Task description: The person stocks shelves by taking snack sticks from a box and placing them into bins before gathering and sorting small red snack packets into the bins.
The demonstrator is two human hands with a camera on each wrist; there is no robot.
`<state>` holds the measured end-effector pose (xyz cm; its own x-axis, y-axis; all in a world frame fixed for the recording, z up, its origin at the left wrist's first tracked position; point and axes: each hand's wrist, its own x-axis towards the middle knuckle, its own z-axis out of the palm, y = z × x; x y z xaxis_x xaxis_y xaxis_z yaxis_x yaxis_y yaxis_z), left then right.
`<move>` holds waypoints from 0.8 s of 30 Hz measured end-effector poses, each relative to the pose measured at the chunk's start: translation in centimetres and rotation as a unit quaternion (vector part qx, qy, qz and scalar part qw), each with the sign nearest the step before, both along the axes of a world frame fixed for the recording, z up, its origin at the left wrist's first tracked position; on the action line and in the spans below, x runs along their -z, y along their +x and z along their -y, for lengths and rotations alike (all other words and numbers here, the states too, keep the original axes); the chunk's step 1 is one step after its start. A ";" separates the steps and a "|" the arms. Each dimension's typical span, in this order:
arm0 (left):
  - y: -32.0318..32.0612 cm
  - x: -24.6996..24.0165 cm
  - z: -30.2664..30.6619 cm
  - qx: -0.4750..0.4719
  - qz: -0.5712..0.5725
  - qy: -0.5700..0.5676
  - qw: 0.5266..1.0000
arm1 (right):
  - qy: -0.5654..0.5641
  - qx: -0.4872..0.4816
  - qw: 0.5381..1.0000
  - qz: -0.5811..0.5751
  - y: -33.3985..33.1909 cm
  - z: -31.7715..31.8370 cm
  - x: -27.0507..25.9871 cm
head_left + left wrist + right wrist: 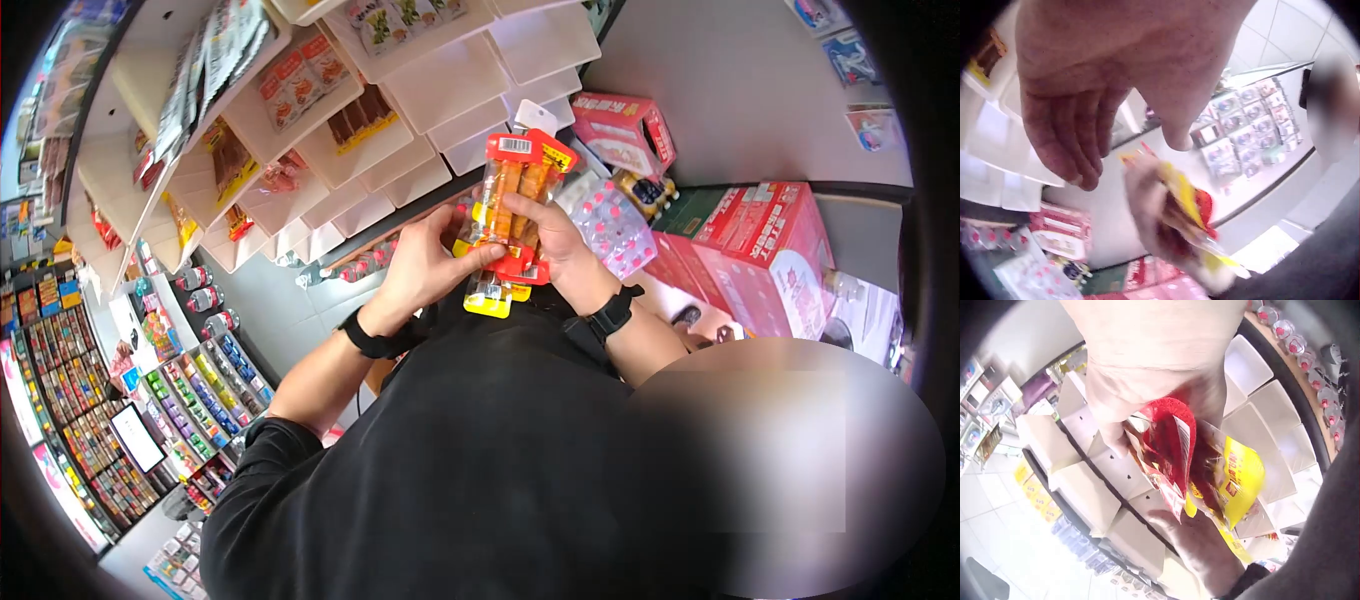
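Observation:
In the head view my right hand (565, 250) grips several flat plastic snack packets (520, 195) with red and yellow ends and orange-brown sticks inside. My left hand (425, 262) is close beside them, its thumb overlapping the packets' lower part in this view. From the left wrist, the left hand (1116, 69) shows loosely bent fingers with nothing between them and the thumb. Beyond it the right hand (1157, 212) appears blurred around the packets. In the right wrist view the packets (1232, 481) fan out below the right hand (1154, 381), bent and overlapping.
White sloped bins (450, 95) line the shelf ahead, some with packets such as brown sticks (360, 118). Pink and red cartons (765, 250) stand at the right, with a bag of pink-capped bottles (612, 225) beside them. Packed display racks (90, 390) fill the far left.

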<state>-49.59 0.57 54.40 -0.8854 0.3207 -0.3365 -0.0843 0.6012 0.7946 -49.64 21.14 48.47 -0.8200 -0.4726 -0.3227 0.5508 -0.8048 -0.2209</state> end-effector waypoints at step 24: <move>13.2 -0.4 11.2 -0.388 -0.089 0.266 0.878 | 0.018 -0.180 0.983 -0.033 1.4 2.9 -1.8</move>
<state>-36.37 -10.64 54.83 -0.9298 -0.3332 -0.1561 -0.1504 -0.0432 0.9877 -48.28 18.22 50.23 -0.6222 -0.7245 -0.2967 0.7815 -0.5518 -0.2913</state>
